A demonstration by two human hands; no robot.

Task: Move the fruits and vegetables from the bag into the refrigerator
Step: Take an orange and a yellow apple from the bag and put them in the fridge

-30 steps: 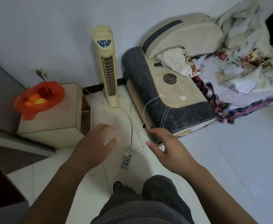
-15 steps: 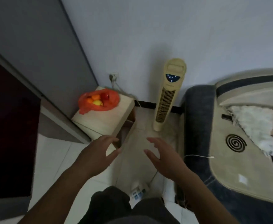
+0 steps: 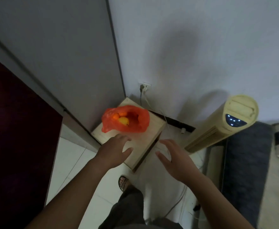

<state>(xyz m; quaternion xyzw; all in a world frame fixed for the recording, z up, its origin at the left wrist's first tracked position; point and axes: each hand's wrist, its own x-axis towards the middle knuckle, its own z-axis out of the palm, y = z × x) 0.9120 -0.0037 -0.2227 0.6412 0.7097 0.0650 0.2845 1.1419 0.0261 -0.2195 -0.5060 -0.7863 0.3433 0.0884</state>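
1. Grey metal panelling with a dark maroon front is filling the left of the view; this is judged to be the refrigerator point(image 3: 61, 63). No open compartment is showing.
2. A cream tower fan point(image 3: 223, 124) is standing at the right, well apart from the work.
3. A pale wooden tabletop point(image 3: 145, 142) is sitting in the corner, just beside the refrigerator, and is carrying the bag.
4. The orange plastic bag point(image 3: 110, 128) is lying at the far end of the tabletop, its mouth gaping upward.
5. The left hand point(image 3: 114, 148) is hovering over the tabletop, near the bag; its grip is released, grasping nothing.
6. The right hand point(image 3: 173, 156) is hovering beside the tabletop's near corner; its grip is likewise released.
7. A yellow fruit point(image 3: 123, 121) and an orange fruit point(image 3: 116, 115) are resting inside the bag.
8. Step in hand, as judged: the reach toward the bag. The next move is calling for one grip steadying the bag rim and the other entering the mouth to take a fruit.
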